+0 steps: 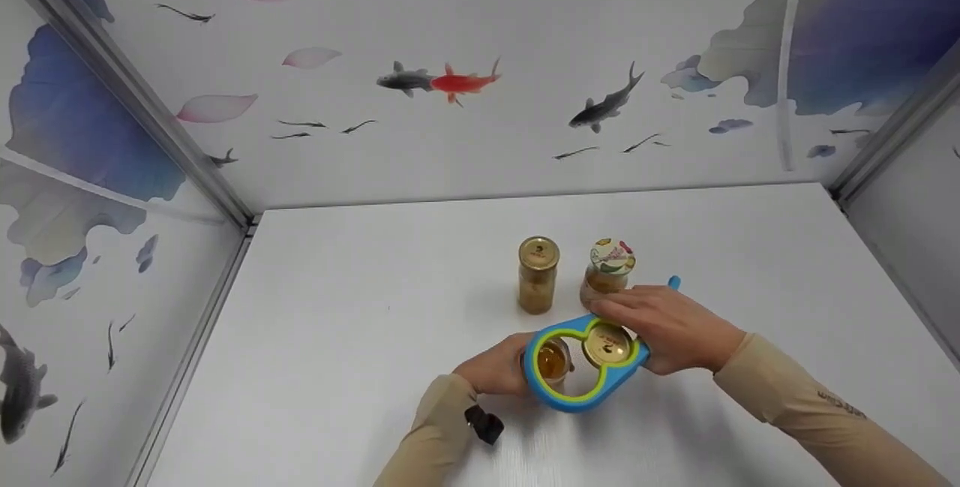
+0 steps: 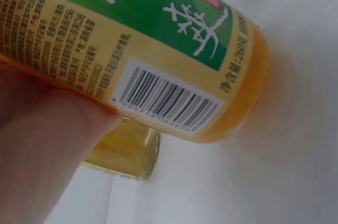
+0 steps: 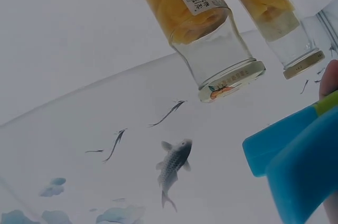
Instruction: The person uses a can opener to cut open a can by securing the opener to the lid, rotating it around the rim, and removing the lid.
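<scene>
My left hand (image 1: 495,365) grips a glass jar of amber contents (image 1: 552,361), its open mouth showing through the larger loop of a blue and lime-green jar opener (image 1: 577,403). In the left wrist view the jar's label (image 2: 142,34) is yellow and green with a barcode. My right hand (image 1: 682,328) holds the opener by its handle side, over the jar. A gold lid (image 1: 607,345) shows within the opener's smaller loop, next to the right fingers; what holds it there is partly hidden.
Behind the hands stand a slim gold-lidded jar (image 1: 537,277) and a jar with a fruit-patterned lid (image 1: 612,257), close to the right fingers. Both contain yellow-orange pieces. Printed panels (image 1: 450,149) wall the white table (image 1: 337,307) at the back and sides.
</scene>
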Available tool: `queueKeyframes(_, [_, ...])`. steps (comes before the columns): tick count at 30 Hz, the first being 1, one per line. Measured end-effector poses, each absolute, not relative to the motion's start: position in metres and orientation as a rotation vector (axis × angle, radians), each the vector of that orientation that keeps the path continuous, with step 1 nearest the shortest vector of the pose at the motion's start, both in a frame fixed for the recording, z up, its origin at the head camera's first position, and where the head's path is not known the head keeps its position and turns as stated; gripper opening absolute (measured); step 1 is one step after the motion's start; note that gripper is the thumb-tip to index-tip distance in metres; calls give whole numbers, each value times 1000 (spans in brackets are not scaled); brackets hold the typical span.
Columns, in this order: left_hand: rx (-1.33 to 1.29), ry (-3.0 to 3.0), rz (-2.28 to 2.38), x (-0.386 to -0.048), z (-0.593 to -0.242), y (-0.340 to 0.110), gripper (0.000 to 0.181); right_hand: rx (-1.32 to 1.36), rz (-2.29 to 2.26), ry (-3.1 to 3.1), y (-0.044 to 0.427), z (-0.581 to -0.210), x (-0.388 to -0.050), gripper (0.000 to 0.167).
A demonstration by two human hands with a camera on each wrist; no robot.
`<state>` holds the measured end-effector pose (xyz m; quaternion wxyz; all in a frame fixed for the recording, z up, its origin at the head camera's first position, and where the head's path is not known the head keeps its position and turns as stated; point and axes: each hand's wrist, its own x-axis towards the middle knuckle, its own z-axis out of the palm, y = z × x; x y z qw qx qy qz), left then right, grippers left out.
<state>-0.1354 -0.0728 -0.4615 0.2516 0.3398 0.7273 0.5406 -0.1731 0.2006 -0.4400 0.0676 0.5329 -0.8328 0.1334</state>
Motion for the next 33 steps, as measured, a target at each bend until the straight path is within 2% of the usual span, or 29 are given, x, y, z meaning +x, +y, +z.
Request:
queueKeyframes(3, [767,2074,1461,-151,-510,-72,74,1568,395,-2563,207,-441,-171,72])
queueKeyframes(6, [817,2047,1505,-160,-530,-83,73,1528,394,-2600,211,-444,-170,67])
queueKeyframes(11, [875,1913,1684,-165,-533,-94,59,1480,392,-2645,216,-450,-168,60])
queueKeyframes(16, [874,1877,1755,-172,-535,-102,52,1458,395,-2694,218,-457,-163,62])
queueKeyframes(25, [802,1922,1777,-183,-538,-115,53,1504,377,-2817,211,-464,-150,68])
queueKeyframes(33, [729,1959,1806,-191,-537,-122,54,1514,387,-2835,209,-476,-146,64])
